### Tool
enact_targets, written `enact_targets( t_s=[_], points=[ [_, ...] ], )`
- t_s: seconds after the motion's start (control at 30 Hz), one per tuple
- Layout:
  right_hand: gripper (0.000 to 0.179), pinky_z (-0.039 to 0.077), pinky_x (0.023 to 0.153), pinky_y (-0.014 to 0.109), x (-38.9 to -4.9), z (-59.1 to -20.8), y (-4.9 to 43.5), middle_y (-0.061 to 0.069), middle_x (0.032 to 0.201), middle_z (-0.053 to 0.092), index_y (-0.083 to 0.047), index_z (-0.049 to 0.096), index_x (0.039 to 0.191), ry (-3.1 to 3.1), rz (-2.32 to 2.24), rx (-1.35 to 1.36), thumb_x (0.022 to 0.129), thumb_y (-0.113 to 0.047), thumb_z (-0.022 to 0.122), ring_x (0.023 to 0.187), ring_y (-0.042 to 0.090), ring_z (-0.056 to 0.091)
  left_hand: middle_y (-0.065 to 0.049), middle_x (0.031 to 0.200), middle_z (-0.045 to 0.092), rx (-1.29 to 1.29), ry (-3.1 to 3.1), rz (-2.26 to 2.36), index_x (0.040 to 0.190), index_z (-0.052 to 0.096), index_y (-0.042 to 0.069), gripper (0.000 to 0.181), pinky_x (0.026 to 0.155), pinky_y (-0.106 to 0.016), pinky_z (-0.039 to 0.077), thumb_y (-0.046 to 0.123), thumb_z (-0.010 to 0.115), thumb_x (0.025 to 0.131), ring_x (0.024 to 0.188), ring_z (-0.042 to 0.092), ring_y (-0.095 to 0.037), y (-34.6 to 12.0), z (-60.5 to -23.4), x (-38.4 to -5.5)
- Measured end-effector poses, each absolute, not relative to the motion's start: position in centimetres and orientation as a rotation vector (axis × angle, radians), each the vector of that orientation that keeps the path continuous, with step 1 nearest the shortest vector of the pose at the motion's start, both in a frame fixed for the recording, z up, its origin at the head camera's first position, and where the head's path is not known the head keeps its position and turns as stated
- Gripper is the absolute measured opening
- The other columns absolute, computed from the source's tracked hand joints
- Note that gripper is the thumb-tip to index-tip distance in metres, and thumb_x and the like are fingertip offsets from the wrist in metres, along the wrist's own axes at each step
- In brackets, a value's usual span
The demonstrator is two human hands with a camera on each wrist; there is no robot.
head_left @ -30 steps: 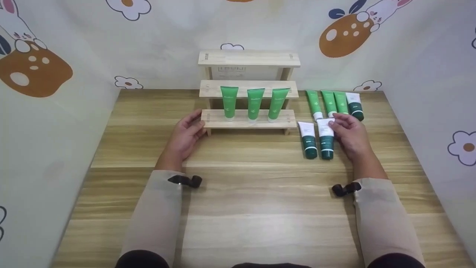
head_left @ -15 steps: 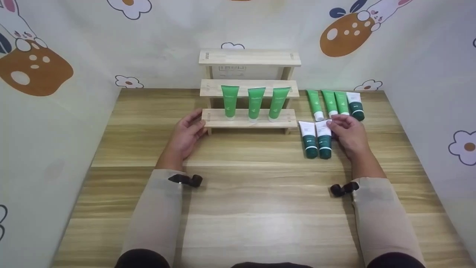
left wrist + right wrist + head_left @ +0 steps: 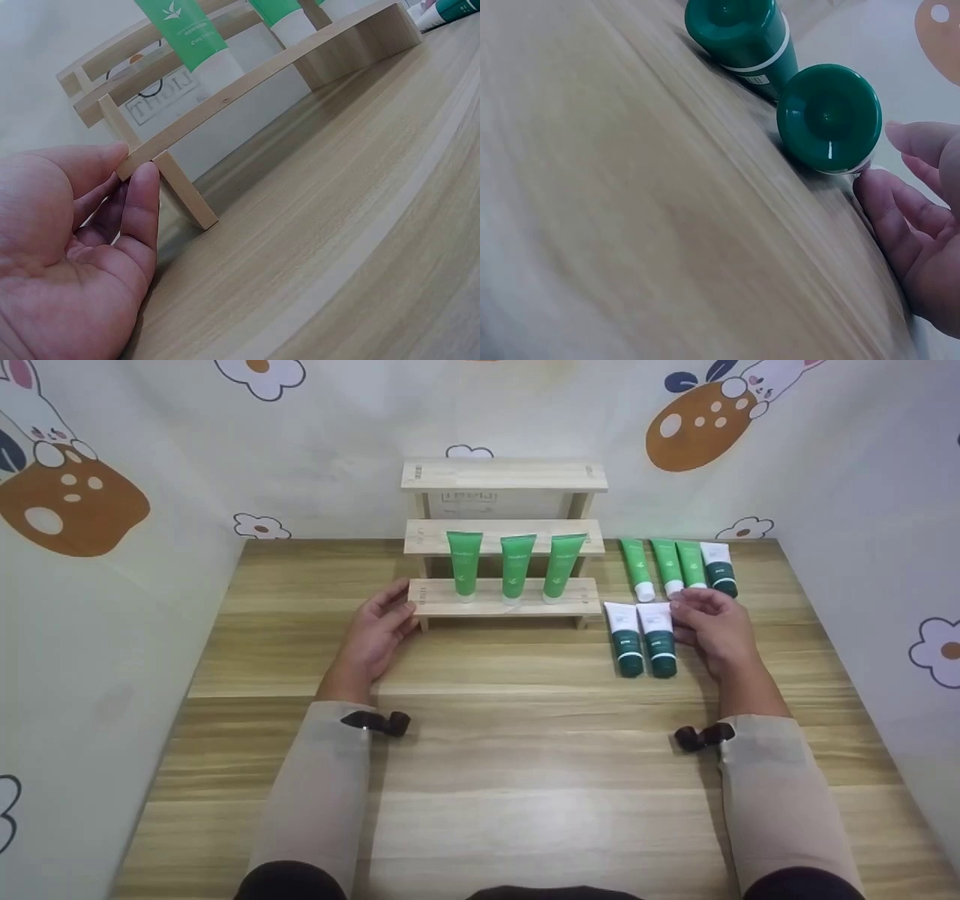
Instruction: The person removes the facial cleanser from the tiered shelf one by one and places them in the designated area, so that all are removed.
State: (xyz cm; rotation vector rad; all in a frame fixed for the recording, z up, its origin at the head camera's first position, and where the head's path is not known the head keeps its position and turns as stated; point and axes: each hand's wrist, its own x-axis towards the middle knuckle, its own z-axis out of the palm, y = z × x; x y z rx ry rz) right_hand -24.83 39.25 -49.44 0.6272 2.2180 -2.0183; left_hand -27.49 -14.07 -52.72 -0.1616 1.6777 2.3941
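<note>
My left hand [image 3: 375, 634] pinches the left end of a pale wooden three-step display stand [image 3: 504, 598] at its lowest step. In the left wrist view, thumb and fingers meet around the corner above a leg [image 3: 186, 191]. Three green squeeze tubes stand cap-down on that step: left [image 3: 466, 566], middle [image 3: 517, 568] and right [image 3: 564, 568]. My right hand [image 3: 716, 631] is at the upper right edge of a white and dark green tube [image 3: 658, 639], fingers loosely bent, not gripping it. Left of it lies a matching tube [image 3: 625, 639], nearly touching.
Behind the right hand lie three green tubes [image 3: 637, 568] and another white and dark green tube [image 3: 720, 570] in a row. The wooden table [image 3: 525, 765] meets a patterned cloth backdrop [image 3: 330, 450] behind and at both sides.
The right hand pushed the nearer right white and dark green tube leftward against its neighbour, then loosened and drew slightly right. The left hand and stand stay put.
</note>
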Motion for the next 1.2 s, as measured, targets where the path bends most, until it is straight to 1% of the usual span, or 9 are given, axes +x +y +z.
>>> enact_targets(
  t_s=[0.13,0.23,0.4,0.57,0.67,0.77,0.9,1.07,1.2],
  points=[
    [0.05,0.067,0.069,0.027,-24.8,-49.6,39.5,-0.003,0.11,0.075,-0.011,0.061,0.138,2.147,-2.125,0.639,0.094,-0.016,0.085,0.087,0.011,0.077,-0.008,0.166,0.044,-0.147,1.668,2.395,0.162,0.044,0.008,0.059,0.092,-0.018,0.059,0.0,0.06,0.106,0.118,0.061,-0.013,-14.1,-52.9,-27.6],
    [0.047,0.066,0.065,0.026,-24.8,-49.6,39.5,-0.004,0.103,0.076,-0.011,0.062,0.136,2.151,-2.138,0.663,0.094,-0.015,0.084,0.081,0.011,0.075,-0.008,0.166,0.043,-0.147,1.656,2.396,0.163,0.043,0.008,0.06,0.092,-0.018,0.059,0.0,0.06,0.106,0.119,0.061,-0.013,-14.1,-53.0,-27.6],
    [0.044,0.064,0.065,0.026,-24.8,-49.2,39.2,-0.006,0.097,0.075,-0.01,0.066,0.134,2.158,-2.216,0.672,0.095,-0.018,0.084,0.076,0.011,0.068,-0.008,0.168,0.043,-0.175,1.643,2.398,0.162,0.044,0.01,0.061,0.095,-0.02,0.06,0.0,0.063,0.105,0.121,0.063,-0.014,-14.1,-52.8,-27.6],
    [0.049,0.062,0.073,0.027,-24.6,-48.3,38.0,-0.003,0.103,0.073,-0.006,0.066,0.133,2.072,-2.397,0.557,0.091,-0.019,0.088,0.085,0.016,0.066,-0.008,0.169,0.043,-0.177,1.64,2.402,0.162,0.045,0.01,0.061,0.097,-0.021,0.06,0.0,0.063,0.105,0.121,0.064,-0.015,-14.2,-52.6,-27.6],
    [0.043,0.062,0.077,0.027,-24.4,-47.4,36.6,-0.003,0.105,0.072,-0.009,0.069,0.128,2.131,-2.378,0.479,0.091,-0.021,0.088,0.095,0.018,0.067,-0.007,0.169,0.043,-0.162,1.645,2.402,0.162,0.044,0.01,0.061,0.097,-0.021,0.06,0.0,0.062,0.105,0.122,0.064,-0.015,-14.1,-52.6,-27.6],
    [0.037,0.063,0.078,0.025,-24.3,-46.5,35.0,-0.002,0.106,0.074,-0.01,0.07,0.125,2.225,-2.336,0.378,0.094,-0.021,0.085,0.099,0.02,0.069,-0.006,0.168,0.044,-0.155,1.651,2.399,0.162,0.044,0.011,0.061,0.097,-0.021,0.06,0.0,0.062,0.105,0.123,0.063,-0.015,-14.1,-52.7,-27.6],
    [0.034,0.063,0.076,0.024,-24.2,-45.5,32.8,0.002,0.108,0.077,-0.008,0.07,0.124,2.3,-2.302,0.211,0.096,-0.02,0.083,0.098,0.022,0.071,-0.007,0.168,0.043,-0.155,1.647,2.398,0.163,0.044,0.011,0.062,0.098,-0.021,0.06,0.001,0.062,0.105,0.122,0.063,-0.015,-14.2,-52.8,-27.6],
    [0.028,0.064,0.077,0.024,-24.3,-44.7,30.5,0.004,0.109,0.077,-0.009,0.071,0.121,2.311,-2.319,0.041,0.096,-0.018,0.082,0.095,0.017,0.072,-0.006,0.169,0.041,-0.153,1.658,2.389,0.163,0.043,0.011,0.061,0.097,-0.02,0.06,0.002,0.063,0.105,0.121,0.063,-0.014,-14.2,-52.8,-27.6],
    [0.032,0.065,0.079,0.025,-24.7,-44.1,28.9,0.003,0.113,0.076,-0.004,0.068,0.124,2.294,-2.366,-0.046,0.097,-0.014,0.081,0.098,0.017,0.073,-0.006,0.169,0.041,-0.148,1.674,2.377,0.163,0.043,0.01,0.06,0.093,-0.018,0.059,0.003,0.062,0.106,0.12,0.061,-0.012,-14.3,-53.0,-27.7]
  ],
)
